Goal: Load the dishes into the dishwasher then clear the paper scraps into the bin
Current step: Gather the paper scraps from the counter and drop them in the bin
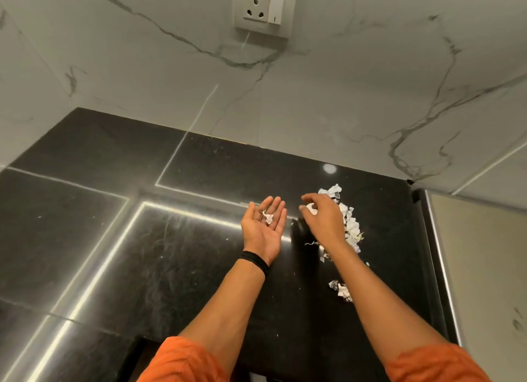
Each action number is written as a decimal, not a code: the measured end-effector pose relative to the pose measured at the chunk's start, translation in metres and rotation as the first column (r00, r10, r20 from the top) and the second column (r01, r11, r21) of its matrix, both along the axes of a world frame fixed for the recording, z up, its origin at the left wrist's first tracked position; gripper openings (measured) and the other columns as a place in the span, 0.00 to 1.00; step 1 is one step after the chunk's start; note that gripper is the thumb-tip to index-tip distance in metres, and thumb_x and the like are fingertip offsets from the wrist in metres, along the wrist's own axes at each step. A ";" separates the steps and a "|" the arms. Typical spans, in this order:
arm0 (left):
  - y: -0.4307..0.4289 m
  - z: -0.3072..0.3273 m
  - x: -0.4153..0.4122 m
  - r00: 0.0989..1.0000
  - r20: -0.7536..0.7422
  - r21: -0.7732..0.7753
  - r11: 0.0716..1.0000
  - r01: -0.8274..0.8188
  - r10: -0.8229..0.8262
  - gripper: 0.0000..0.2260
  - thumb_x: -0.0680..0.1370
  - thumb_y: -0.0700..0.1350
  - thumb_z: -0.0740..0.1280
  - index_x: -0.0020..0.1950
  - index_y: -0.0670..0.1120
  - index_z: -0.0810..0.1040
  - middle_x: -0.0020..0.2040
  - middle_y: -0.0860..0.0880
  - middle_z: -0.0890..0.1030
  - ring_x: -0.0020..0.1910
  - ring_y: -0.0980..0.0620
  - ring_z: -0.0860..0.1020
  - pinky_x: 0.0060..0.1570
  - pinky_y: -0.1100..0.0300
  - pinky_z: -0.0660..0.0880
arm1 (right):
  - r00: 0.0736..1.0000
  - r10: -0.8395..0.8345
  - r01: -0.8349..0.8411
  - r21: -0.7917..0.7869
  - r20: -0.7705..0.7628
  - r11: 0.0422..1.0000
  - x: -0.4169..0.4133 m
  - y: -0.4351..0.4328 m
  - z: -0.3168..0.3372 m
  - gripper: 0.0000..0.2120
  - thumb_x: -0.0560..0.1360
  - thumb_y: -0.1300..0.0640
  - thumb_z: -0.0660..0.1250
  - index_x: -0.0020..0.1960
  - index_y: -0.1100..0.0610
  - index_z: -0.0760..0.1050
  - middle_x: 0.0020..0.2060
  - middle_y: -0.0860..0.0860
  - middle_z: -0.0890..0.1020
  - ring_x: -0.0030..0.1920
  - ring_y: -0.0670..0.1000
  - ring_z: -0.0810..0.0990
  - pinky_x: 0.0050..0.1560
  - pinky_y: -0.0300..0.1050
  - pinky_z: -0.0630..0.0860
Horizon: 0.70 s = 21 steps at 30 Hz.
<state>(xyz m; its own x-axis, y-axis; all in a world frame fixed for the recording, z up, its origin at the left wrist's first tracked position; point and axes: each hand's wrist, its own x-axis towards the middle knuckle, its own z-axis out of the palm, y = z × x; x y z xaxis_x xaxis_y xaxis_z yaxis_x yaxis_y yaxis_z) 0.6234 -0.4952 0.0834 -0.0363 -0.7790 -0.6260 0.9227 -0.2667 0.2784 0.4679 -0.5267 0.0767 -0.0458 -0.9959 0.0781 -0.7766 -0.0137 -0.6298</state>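
countertop: black polished stone (85, 239), glossy, with light strips reflected in it.
left hand: (263, 227) palm up above the counter, fingers straight and together, used as a tray; black wristband (254, 260) on that wrist.
collected scraps: (269, 217) a few small white bits lying loose on the left fingers, not gripped.
right hand: (322, 219) just right of the left hand, above the counter, thumb and fingertips curled in a pinch.
pinched scrap: (311, 210) white piece held in that pinch.
paper scraps: (349, 222) main pile on the counter, just beyond the right hand toward the right edge, partly hidden by it.
crumpled bits: (340, 290) separate small wad nearer the front edge, beside the right forearm.
handling: my read is featherweight, soft and easily torn. They'll skate on the gloss and can drift off a flat palm. Pinch singles from above, or rake the pile into a cupped palm.
bin, dishwasher: not in view.
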 end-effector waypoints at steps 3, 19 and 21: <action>-0.005 -0.003 -0.004 0.999 0.052 0.015 1.000 0.010 -0.011 0.22 0.84 0.54 0.60 0.66 0.37 0.78 0.60 0.38 0.83 0.62 0.41 0.81 0.68 0.48 0.75 | 0.962 0.117 -0.093 0.106 -0.248 0.990 -0.017 -0.011 -0.020 0.16 0.77 0.55 0.72 0.64 0.55 0.80 0.57 0.53 0.81 0.60 0.55 0.78 0.62 0.47 0.71; -0.055 -0.013 -0.096 0.999 -0.024 0.038 0.998 0.046 -0.045 0.18 0.84 0.52 0.59 0.59 0.40 0.79 0.57 0.38 0.83 0.54 0.42 0.84 0.57 0.48 0.79 | 0.949 0.162 -0.142 -0.094 0.270 0.985 -0.053 -0.018 0.017 0.08 0.77 0.44 0.71 0.53 0.46 0.84 0.48 0.40 0.82 0.51 0.42 0.79 0.53 0.39 0.76; -0.059 -0.014 -0.100 0.999 -0.045 0.029 1.000 -0.005 0.007 0.17 0.85 0.49 0.59 0.60 0.38 0.79 0.60 0.37 0.82 0.57 0.41 0.83 0.58 0.50 0.79 | 0.970 0.082 -0.066 -0.079 0.229 0.995 -0.076 -0.037 0.013 0.09 0.79 0.47 0.69 0.56 0.48 0.83 0.50 0.42 0.82 0.51 0.42 0.80 0.54 0.43 0.79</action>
